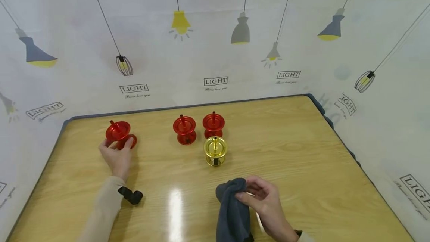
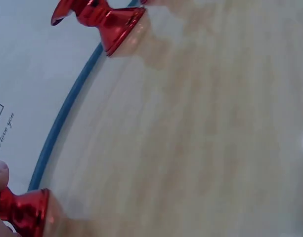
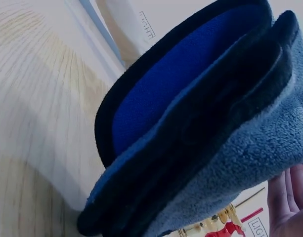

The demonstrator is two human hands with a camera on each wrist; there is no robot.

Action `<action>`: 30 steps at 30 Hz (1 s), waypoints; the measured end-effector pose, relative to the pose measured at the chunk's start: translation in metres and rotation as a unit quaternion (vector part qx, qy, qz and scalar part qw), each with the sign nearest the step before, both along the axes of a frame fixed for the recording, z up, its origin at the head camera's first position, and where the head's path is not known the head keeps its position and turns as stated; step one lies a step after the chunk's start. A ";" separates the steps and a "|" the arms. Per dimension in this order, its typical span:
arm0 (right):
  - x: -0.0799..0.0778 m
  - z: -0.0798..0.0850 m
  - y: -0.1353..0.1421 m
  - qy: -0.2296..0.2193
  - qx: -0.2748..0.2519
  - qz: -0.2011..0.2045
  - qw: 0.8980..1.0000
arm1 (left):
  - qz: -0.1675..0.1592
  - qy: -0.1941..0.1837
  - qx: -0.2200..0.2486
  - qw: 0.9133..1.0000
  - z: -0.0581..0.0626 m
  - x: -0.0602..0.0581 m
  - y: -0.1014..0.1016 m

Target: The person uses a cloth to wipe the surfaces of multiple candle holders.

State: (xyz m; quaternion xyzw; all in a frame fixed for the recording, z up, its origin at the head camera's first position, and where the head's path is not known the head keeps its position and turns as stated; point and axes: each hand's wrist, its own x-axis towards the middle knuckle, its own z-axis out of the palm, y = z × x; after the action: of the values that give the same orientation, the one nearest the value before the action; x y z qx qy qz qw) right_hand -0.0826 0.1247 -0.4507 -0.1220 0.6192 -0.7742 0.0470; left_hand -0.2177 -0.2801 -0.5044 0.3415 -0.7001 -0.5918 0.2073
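Note:
My left hand (image 1: 117,159) grips the stem of a red, shiny candle holder (image 1: 117,131) near the table's left edge. It leans to the left in the head view; whether its base touches the wood I cannot tell. The left wrist view catches that holder's base (image 2: 27,212) at the lower left, partly behind fingers. Close to the front, my right hand (image 1: 267,204) pinches a folded grey-blue towel (image 1: 233,208) between thumb and fingers. The right wrist view shows the towel's dark border and bright blue inner side (image 3: 181,84).
A gold candle holder (image 1: 215,150) stands upright mid-table, just in front of a red candle holder (image 1: 213,124). Left of these is another red candle holder (image 1: 184,129). The wooden table (image 1: 289,133) has a dark edge against a lamp-printed backdrop (image 1: 151,47).

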 end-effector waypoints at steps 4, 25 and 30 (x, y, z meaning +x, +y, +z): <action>0.004 -0.002 -0.005 -0.021 0.009 0.009 1.000 | 0.007 -0.015 -0.050 0.999 0.004 0.004 -0.018; 0.013 0.024 -0.008 0.022 -0.045 -0.071 0.996 | -0.430 0.405 -0.309 0.745 0.088 0.091 0.139; 0.016 0.030 -0.003 0.040 -0.062 -0.092 0.993 | -0.418 0.458 -0.335 0.709 0.090 0.103 0.169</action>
State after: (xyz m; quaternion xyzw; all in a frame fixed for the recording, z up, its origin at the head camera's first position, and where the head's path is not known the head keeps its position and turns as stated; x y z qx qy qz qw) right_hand -0.0671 0.1216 -0.4207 -0.0978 0.5801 -0.8067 -0.0569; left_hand -0.1150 -0.1113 -0.4144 -0.3917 -0.7425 -0.4279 0.3349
